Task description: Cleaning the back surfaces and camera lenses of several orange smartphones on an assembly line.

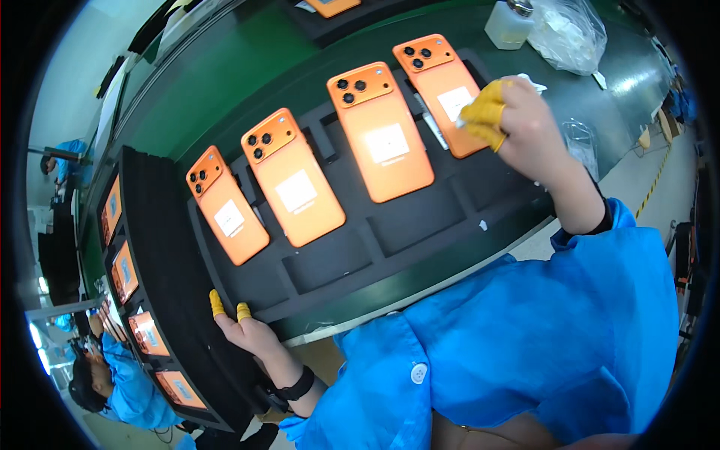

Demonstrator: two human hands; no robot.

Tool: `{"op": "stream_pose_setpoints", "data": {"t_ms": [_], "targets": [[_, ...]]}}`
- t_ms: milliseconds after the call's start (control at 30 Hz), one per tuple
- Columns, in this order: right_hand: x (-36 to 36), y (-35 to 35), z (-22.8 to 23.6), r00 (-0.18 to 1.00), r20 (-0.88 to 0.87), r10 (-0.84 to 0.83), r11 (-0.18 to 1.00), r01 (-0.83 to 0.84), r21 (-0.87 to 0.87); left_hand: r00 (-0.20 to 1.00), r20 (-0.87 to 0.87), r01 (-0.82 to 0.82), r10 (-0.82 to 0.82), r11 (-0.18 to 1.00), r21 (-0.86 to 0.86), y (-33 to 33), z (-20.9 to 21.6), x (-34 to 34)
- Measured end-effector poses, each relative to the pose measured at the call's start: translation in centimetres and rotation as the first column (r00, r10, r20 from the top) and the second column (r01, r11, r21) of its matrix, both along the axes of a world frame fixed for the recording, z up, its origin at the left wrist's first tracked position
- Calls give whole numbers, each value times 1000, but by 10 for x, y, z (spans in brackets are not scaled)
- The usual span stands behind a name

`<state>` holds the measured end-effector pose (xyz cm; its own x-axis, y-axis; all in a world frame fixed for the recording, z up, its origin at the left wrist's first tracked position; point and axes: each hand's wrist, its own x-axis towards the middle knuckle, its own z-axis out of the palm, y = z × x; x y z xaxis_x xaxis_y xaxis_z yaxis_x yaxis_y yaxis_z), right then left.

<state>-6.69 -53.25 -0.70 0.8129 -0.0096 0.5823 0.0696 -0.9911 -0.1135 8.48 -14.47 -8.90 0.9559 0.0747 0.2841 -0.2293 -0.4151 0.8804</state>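
My right hand [517, 124], with yellow finger cots, is closed in a pinch over the rightmost orange smartphone [431, 71]. A bit of white wipe [460, 120] shows at its fingertips, against the white label on the phone's back. Three more orange smartphones lie camera side up to the left: one in the middle [379, 180], another beside it [315, 217], and the leftmost [244, 244]. All rest in a black compartmented tray [330, 266]. At the tray's near left corner my left hand [251, 335], also with yellow finger cots, rests with its visible fingers apart.
Left of the tray stands a black stack [161, 217] with more orange phones along it. At the back right are a white bottle [510, 26] and a clear plastic bag [568, 34]. Another tray [360, 22] lies beyond. A person in blue [131, 382] works at the left.
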Motion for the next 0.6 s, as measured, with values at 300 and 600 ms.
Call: {"op": "stream_pose_setpoints", "data": {"t_ms": [300,600], "targets": [[-14,-53,-11,874,29,-485,874,486,6,999,39,-29,26,997,67,-4,8,-6],[-3,-38,-33,913,207,-351,934,358,3,998,15,-66,65,993,95,-9,10,-6]]}}
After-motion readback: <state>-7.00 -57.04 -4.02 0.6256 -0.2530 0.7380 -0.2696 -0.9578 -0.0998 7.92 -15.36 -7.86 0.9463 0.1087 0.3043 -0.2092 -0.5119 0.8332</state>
